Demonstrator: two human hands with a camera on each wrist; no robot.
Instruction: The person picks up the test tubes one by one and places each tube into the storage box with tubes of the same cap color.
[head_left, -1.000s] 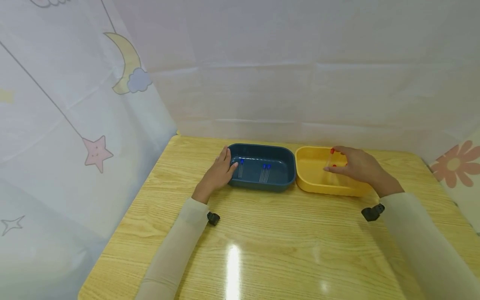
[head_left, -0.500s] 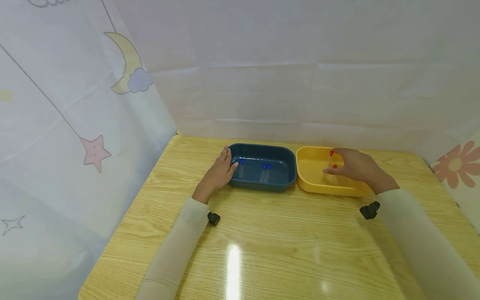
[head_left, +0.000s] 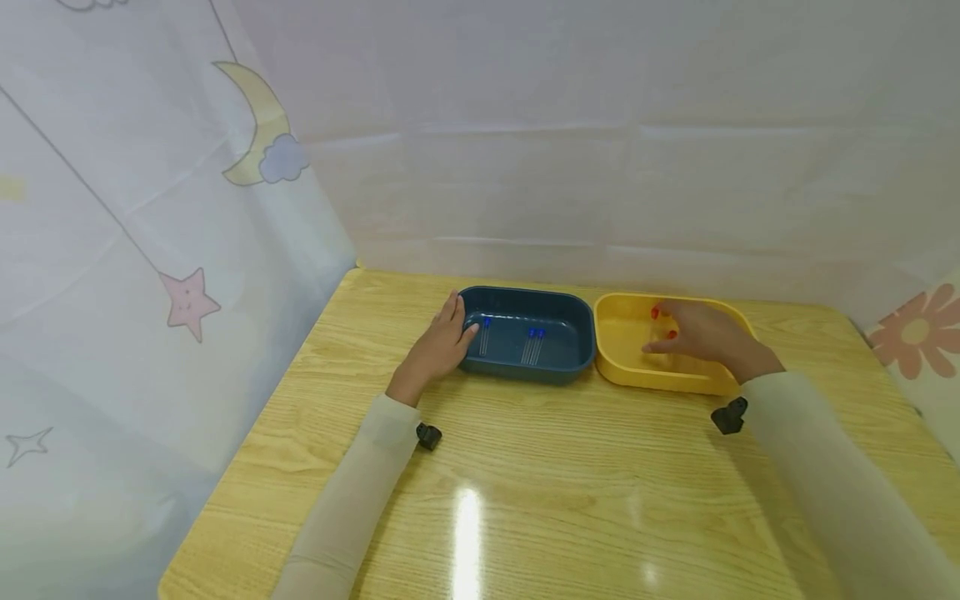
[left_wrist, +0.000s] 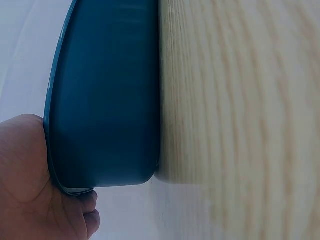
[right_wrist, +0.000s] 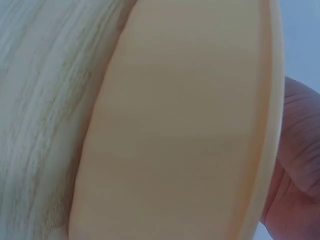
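Note:
My left hand (head_left: pixel 437 346) grips the left end of a dark blue tray (head_left: pixel 517 373), thumb over the rim and fingers outside. In the left wrist view the hand (left_wrist: pixel 40 195) wraps the tray's corner. Several clear tubes with blue caps (head_left: pixel 536 333) lie inside it. My right hand (head_left: pixel 708 333) reaches into a yellow tray (head_left: pixel 652 379) and pinches a clear, red-capped tube (head_left: pixel 656 312) between thumb and fingers. Beside it shows another red cap (head_left: pixel 672 335), its tube mostly hidden. The yellow tray's wall (right_wrist: pixel 175 125) covers the fingers in the right wrist view.
Both trays stand side by side near the back of a wooden table (head_left: pixel 555 483). Behind them hangs a pale cloth (head_left: pixel 510 192), and a printed cloth (head_left: pixel 112 333) borders the left side. Each wrist carries a small black camera (head_left: pixel 428 436).
My right hand has moved slightly left and lower into the yellow tray, carrying the red-capped tube down with it. The left hand keeps its hold on the blue tray.

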